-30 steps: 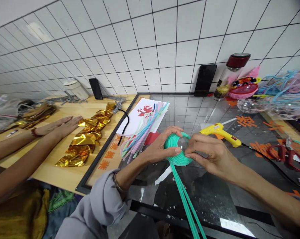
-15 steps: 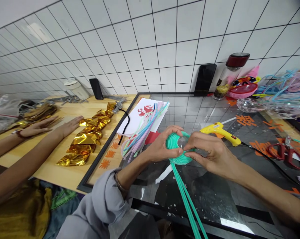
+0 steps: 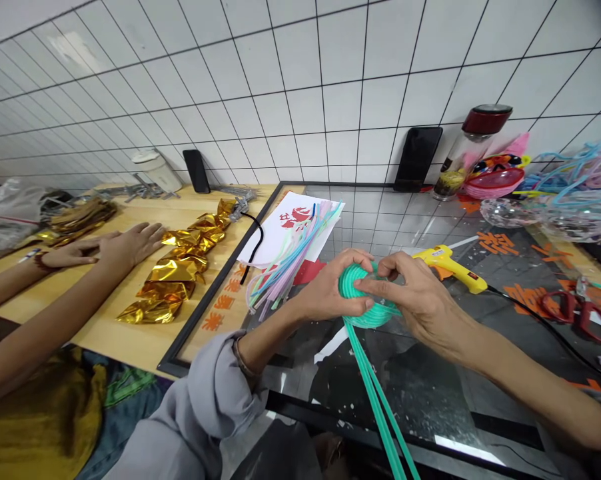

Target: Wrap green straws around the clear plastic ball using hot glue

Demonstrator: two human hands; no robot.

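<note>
A round coil of green fuzzy stems [image 3: 373, 315] is held above the dark glass table, its long loose ends hanging toward the front edge. My left hand [image 3: 333, 287] grips the coil's left side, thumb below and fingers over the top. My right hand [image 3: 415, 293] is at the coil's right side, its index finger pressed on the green surface near the middle and its other fingers curled. What lies beneath those curled fingers is partly hidden. A yellow glue gun [image 3: 453, 268] rests just beyond my right hand.
Pastel stems [image 3: 293, 257] lie over white paper [image 3: 273, 230]. Red scissors [image 3: 578, 310] are at the right. A phone [image 3: 417, 160] and a bottle [image 3: 468, 150] stand by the wall. On the left, another person's hands [image 3: 130, 245] rest near gold foil [image 3: 178, 270].
My right index finger has stretched out across the coil, and the coil has tilted in my hands. The other person's hands have come closer together. The view has shifted slightly.
</note>
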